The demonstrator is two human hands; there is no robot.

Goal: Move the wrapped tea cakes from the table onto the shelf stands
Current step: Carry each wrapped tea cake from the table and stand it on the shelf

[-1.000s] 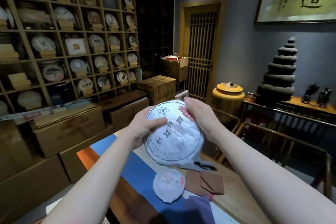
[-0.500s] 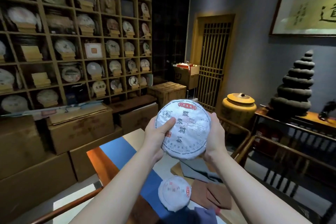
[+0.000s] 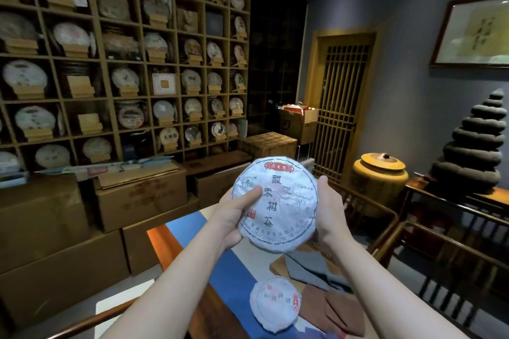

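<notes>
Held upright above the table between left hand and right hand: tea cake, wrapper reading 酸枣树茶, thumb across face.

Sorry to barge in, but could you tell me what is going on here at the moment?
A person is holding a wrapped tea cake up in both hands, the left hand gripping its left edge with the thumb across the label, the right hand cupping its right edge. A second tea cake lies on the table below. The shelf beyond holds many cakes on stands, with a few empty stands.
</notes>
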